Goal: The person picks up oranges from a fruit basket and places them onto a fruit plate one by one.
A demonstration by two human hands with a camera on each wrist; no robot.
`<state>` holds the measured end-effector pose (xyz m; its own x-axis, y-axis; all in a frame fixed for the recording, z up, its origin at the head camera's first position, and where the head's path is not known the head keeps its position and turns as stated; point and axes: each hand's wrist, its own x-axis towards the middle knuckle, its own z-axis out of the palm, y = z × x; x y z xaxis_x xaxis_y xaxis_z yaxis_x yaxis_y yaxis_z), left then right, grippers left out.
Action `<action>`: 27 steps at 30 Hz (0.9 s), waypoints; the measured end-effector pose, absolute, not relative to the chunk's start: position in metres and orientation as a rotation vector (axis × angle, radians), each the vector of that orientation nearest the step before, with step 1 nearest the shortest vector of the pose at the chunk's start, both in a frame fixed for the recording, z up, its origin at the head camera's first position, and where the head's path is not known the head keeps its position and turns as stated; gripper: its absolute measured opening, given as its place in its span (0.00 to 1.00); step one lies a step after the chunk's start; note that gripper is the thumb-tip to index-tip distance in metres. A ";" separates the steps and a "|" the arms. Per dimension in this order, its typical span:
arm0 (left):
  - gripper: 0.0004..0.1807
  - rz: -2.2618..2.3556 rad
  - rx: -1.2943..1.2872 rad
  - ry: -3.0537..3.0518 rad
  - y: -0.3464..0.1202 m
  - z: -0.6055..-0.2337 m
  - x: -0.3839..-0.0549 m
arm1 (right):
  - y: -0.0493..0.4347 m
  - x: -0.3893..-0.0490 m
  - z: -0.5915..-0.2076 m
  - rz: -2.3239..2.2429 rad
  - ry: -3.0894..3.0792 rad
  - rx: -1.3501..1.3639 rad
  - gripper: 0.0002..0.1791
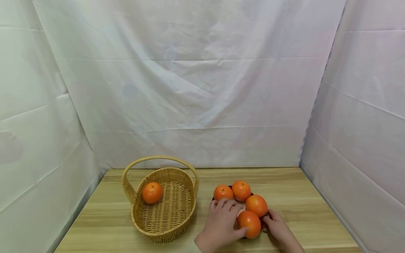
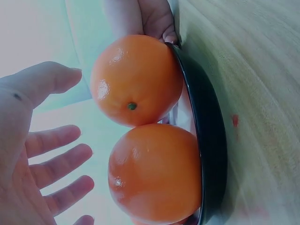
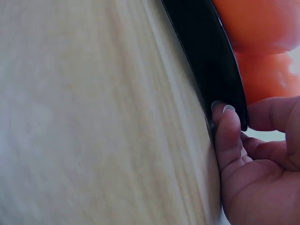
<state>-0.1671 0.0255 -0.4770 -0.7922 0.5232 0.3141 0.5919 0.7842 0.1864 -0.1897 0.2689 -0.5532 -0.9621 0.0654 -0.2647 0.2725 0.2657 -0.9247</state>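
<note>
Several oranges (image 1: pixel 249 224) sit on a dark, shallow plate (image 2: pixel 211 136) at the right of the table. My left hand (image 1: pixel 221 223) hovers above them with its fingers spread. In the left wrist view there is a gap between these fingers and the nearest orange (image 2: pixel 136 79), which has a small green stem spot. At the plate's right side, my right hand (image 1: pixel 280 228) pinches the rim between thumb and fingers, as the right wrist view shows. Oranges and the left hand hide most of the plate's inside from the head view.
Left of the plate stands a woven wicker basket (image 1: pixel 171 211) with a tall arched handle (image 1: pixel 161 158). One orange (image 1: pixel 152 192) lies inside it, against the left wall. White cloth (image 1: pixel 196 88) hangs behind the wooden table (image 1: pixel 104 218) and along both sides.
</note>
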 end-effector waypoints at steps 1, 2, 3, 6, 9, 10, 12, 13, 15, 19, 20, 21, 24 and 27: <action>0.31 -0.401 -0.866 -2.733 0.025 -0.477 -0.167 | 0.269 -0.190 -0.553 -1.775 2.358 0.319 0.19; 0.31 -0.396 -0.864 -2.733 0.024 -0.476 -0.167 | 0.269 -0.190 -0.553 -1.773 2.357 0.317 0.19; 0.31 -0.391 -0.861 -2.734 0.024 -0.476 -0.167 | 0.269 -0.190 -0.553 -1.767 2.362 0.312 0.19; 0.30 -0.385 -0.853 -2.738 0.022 -0.474 -0.167 | 0.269 -0.190 -0.552 -1.769 2.362 0.294 0.19; 0.30 -0.388 -0.845 -2.749 0.021 -0.472 -0.167 | 0.270 -0.190 -0.552 -1.772 2.365 0.280 0.19; 0.29 -0.392 -0.844 -2.752 0.020 -0.471 -0.166 | 0.270 -0.190 -0.552 -1.775 2.361 0.276 0.19; 0.29 -0.403 -0.841 -2.757 0.019 -0.470 -0.166 | 0.270 -0.190 -0.552 -1.778 2.361 0.281 0.19; 0.28 -0.406 -0.841 -2.758 0.018 -0.470 -0.166 | 0.270 -0.190 -0.552 -1.787 2.350 0.286 0.19; 0.27 -0.406 -0.841 -2.748 0.017 -0.469 -0.165 | 0.269 -0.190 -0.552 -1.805 2.337 0.301 0.19; 0.26 -0.405 -0.849 -2.726 0.015 -0.466 -0.164 | 0.269 -0.189 -0.552 -1.839 2.309 0.319 0.19; 0.25 -0.407 -0.851 -2.725 0.014 -0.465 -0.164 | 0.269 -0.189 -0.553 -1.843 2.311 0.325 0.19; 0.25 -0.407 -0.853 -2.725 0.013 -0.464 -0.164 | 0.268 -0.189 -0.553 -1.843 2.308 0.326 0.19; 0.25 -0.404 -0.849 -2.722 0.011 -0.462 -0.163 | 0.268 -0.189 -0.553 -1.843 2.312 0.316 0.18; 0.26 -0.368 -0.843 -2.692 0.008 -0.461 -0.163 | 0.269 -0.190 -0.553 -1.824 2.317 0.302 0.18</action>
<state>-0.1628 0.0080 -0.4610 -0.7846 0.5104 0.3518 0.5861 0.7957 0.1528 -0.1900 0.2689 -0.5531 -0.9637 0.0497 -0.2624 0.2667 0.2282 -0.9364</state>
